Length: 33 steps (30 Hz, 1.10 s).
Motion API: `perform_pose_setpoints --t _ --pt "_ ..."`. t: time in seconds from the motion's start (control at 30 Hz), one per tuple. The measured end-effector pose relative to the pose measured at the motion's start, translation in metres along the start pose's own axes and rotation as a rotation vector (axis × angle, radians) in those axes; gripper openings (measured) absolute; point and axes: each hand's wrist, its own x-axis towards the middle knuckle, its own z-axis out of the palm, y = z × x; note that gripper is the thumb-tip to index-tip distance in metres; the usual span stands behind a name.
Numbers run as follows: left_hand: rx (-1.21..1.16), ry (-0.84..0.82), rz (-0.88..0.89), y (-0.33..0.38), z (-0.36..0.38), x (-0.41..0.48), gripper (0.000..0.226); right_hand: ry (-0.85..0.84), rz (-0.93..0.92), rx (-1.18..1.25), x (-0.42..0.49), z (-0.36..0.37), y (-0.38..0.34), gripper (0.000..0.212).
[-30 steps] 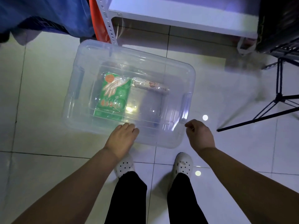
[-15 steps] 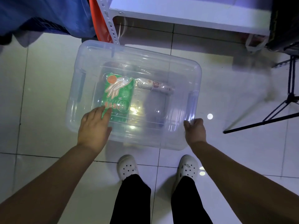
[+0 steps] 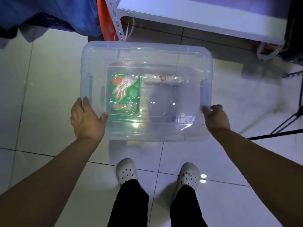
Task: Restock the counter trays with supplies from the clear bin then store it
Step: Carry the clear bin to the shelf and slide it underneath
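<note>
The clear bin (image 3: 147, 51) sits low over the tiled floor (image 3: 49, 95), just in front of two white shoes (image 3: 126, 171) and near a white shelf (image 3: 196, 13). I cannot tell if it touches the floor. Its lid is on. The left hand (image 3: 86, 118) holds the bin's near left corner, with the thumb on the lid and the fingers along the side. The right hand (image 3: 216, 117) grips the near right corner, with its fingers curled at the rim. Inside, a green packet (image 3: 125, 94) lies flat toward the left side. A small wrapped roll (image 3: 162, 79) lies just beside its far right corner.
</note>
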Motion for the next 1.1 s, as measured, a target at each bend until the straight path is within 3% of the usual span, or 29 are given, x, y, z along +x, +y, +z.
perform_pose_setpoints --t 0.1,0.27,0.5,0.67,0.77,0.87,0.93,0.97,1.07,1.1 --pt "-0.13 -0.007 -0.133 -0.01 0.002 0.017 0.078 0.105 -0.032 0.088 0.006 0.002 -0.006 0.062" --pt "-0.386 -0.146 -0.171 -0.027 0.002 0.041 0.077 0.068 -0.084 0.154 0.016 0.019 -0.013 0.083" --pt "-0.568 -0.414 -0.245 -0.036 -0.009 0.067 0.062 0.053 0.087 0.272 0.025 0.013 -0.014 0.072" --pt "-0.653 -0.568 -0.269 -0.051 -0.008 0.08 0.093 0.246 -0.009 0.142 0.022 0.011 -0.02 0.056" --pt "-0.824 -0.459 -0.408 -0.051 -0.004 0.087 0.084 0.29 -0.004 0.157 0.019 0.017 -0.016 0.05" --pt "-0.822 -0.414 -0.427 -0.043 -0.001 0.095 0.04 0.344 -0.077 0.214 0.016 0.021 -0.015 0.03" --pt "-0.761 -0.395 -0.424 -0.039 -0.001 0.095 0.025 0.373 -0.101 0.195 0.013 0.023 -0.015 0.023" --pt "-0.714 -0.359 -0.422 -0.038 -0.002 0.096 0.029 0.38 -0.103 0.189 0.013 0.024 -0.015 0.023" --pt "-0.453 -0.177 -0.414 -0.038 -0.001 0.098 0.067 0.38 -0.114 0.186 0.012 0.023 -0.017 0.026" --pt "-0.346 -0.128 -0.397 -0.033 -0.004 0.096 0.069 0.379 -0.112 0.182 0.013 0.022 -0.018 0.026"
